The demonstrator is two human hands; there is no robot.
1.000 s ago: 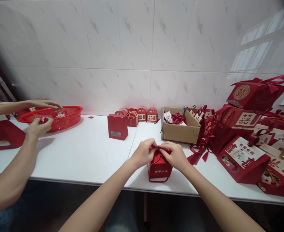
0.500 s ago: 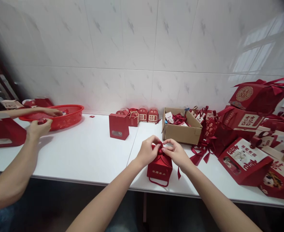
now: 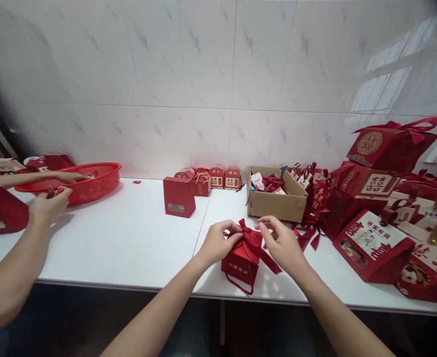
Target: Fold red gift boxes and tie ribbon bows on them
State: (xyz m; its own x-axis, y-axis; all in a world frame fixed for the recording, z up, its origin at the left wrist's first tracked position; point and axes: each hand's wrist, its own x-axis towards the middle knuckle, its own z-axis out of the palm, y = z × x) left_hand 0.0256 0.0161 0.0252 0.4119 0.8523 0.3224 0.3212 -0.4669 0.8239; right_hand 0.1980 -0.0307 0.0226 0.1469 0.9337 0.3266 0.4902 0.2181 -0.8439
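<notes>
A small red gift box [image 3: 240, 265] with gold lettering stands on the table near its front edge, a cord handle hanging down its front. On its top sits a dark red ribbon [image 3: 252, 240] gathered in a bow, one tail slanting out to the right. My left hand [image 3: 220, 241] pinches the ribbon at the left of the bow. Just right of the bow is my right hand [image 3: 281, 243], fingers parted and slightly curved, with nothing visible in them.
Behind stands a cardboard box [image 3: 278, 206] of ribbons and tags. Decorated red boxes [image 3: 374, 245] are piled at right. A plain red box [image 3: 179, 197] stands left of centre. Further left, a co-worker's hands [image 3: 49, 203] hold small items by a red basket [image 3: 103, 183].
My right hand has come off the ribbon and moved slightly right. The bow looks more spread, its tail now out to the right. The co-worker's hands have shifted left in view.
</notes>
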